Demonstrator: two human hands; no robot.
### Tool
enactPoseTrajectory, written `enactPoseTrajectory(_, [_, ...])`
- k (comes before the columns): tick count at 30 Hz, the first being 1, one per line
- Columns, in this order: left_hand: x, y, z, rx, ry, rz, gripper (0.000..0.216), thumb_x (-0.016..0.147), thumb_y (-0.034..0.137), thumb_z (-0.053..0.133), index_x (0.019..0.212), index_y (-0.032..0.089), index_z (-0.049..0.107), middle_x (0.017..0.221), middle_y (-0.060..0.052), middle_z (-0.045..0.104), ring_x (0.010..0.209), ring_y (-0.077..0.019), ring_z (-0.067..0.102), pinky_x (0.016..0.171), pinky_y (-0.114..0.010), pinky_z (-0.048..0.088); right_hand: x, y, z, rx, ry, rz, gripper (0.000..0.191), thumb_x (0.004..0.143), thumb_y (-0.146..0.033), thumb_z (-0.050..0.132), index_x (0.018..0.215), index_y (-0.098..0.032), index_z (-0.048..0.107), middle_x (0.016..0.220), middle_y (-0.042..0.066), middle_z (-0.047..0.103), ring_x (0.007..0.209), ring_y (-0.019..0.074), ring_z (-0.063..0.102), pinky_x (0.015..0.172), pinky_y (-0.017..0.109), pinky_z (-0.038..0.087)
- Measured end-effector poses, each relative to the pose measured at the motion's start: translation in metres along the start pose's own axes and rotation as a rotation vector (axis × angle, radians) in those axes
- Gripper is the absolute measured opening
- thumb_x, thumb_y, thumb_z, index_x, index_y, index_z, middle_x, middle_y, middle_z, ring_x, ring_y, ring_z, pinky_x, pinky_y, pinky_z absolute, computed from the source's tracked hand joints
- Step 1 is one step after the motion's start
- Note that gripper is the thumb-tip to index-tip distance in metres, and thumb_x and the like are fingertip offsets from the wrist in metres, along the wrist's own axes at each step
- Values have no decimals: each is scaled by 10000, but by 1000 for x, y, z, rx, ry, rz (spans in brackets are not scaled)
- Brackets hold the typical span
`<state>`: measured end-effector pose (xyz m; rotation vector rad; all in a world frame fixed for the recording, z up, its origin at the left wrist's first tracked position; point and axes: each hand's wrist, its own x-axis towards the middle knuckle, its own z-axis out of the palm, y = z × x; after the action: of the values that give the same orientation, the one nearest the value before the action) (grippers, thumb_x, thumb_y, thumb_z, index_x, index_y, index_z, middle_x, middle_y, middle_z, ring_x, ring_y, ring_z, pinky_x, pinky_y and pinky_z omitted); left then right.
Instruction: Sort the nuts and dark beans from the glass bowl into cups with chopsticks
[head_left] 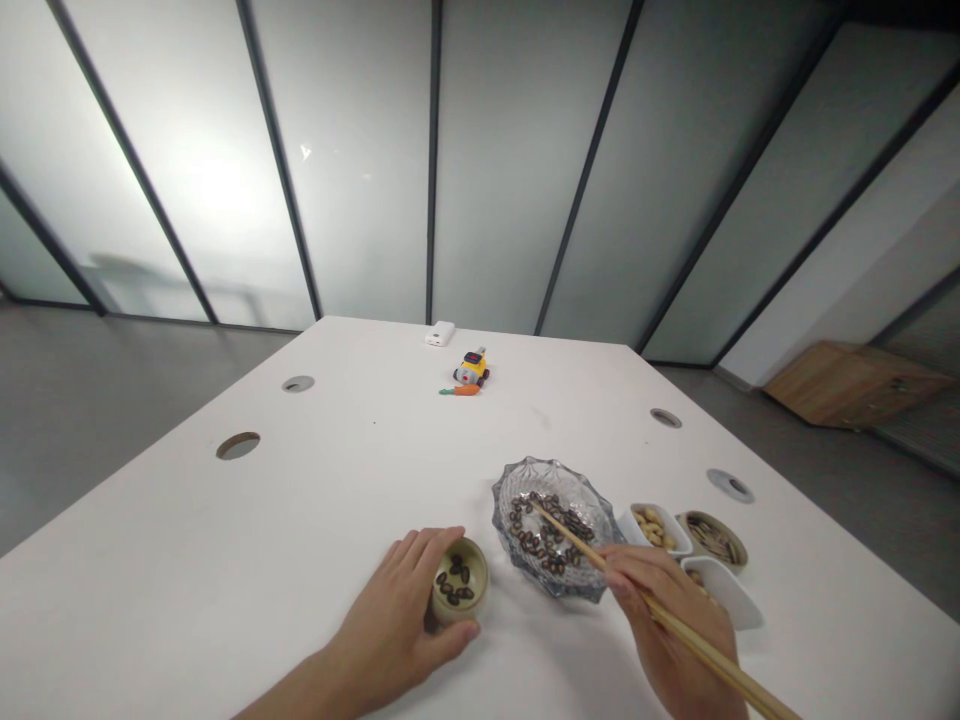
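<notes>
My left hand (405, 620) is wrapped round a small tan cup (459, 580) with a few dark seeds in it, near the table's front edge. My right hand (667, 630) grips a pair of wooden chopsticks (592, 552). Their tips reach into a clear glass bowl (553, 500) that holds many dark seeds and stands just right of the cup.
Right of the glass bowl stand a white dish of pale nuts (656, 528), a round dish of striped seeds (714, 540) and another white dish (731, 595). Far back lie a yellow toy (472, 368), a toy carrot (461, 391) and a white box (440, 333). Round holes (238, 445) dot the white table.
</notes>
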<state>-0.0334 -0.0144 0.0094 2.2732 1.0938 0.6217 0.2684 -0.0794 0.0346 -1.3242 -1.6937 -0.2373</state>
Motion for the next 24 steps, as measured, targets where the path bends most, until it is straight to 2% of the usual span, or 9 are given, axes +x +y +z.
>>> enactPoseTrajectory(5, [1,0,0,8,8,13,730,801,282,801,1450,290,465,1403,-96,631,1271,-324,596,1115,-509,481,2,-25,-5,117,73,91,237,1045,-363,568,900,-272,732,872,30,779,822,193,766,740,285,630])
enactPoseTrajectory(9, [1,2,0,5,16,20,719,816,307,790,1456,282,465,1404,-104,628,1278,-325,590,1121,-500,473,3,-45,1,331,-20,63,254,1047,-372,575,860,-269,714,804,24,763,757,187,766,683,269,631])
enactPoseTrajectory(13, [2,4,-1,-2,16,17,713,824,319,785,1460,281,465,1400,-101,628,1282,-324,586,1120,-497,470,0,-48,6,414,-95,35,243,1036,-409,594,881,-270,718,792,30,769,741,199,772,666,282,640])
enactPoseTrajectory(15, [2,4,-1,-2,6,16,717,821,318,792,1457,279,465,1402,-104,626,1281,-327,585,1120,-501,467,-3,-42,4,376,-55,72,204,1031,-406,602,937,-269,719,839,42,783,771,207,780,693,297,649])
enactPoseTrajectory(19, [2,4,-1,1,5,24,716,825,328,793,1459,291,461,1395,-101,632,1260,-330,597,1115,-507,470,-6,-26,-2,159,71,190,220,1008,-439,624,941,-251,716,875,71,793,797,230,784,690,307,650])
enactPoseTrajectory(24, [1,2,0,-1,20,39,708,834,332,788,1459,302,455,1383,-92,637,1244,-327,605,1101,-506,481,-4,-9,2,18,51,173,328,970,-554,654,907,-245,744,826,34,796,713,199,769,611,264,622])
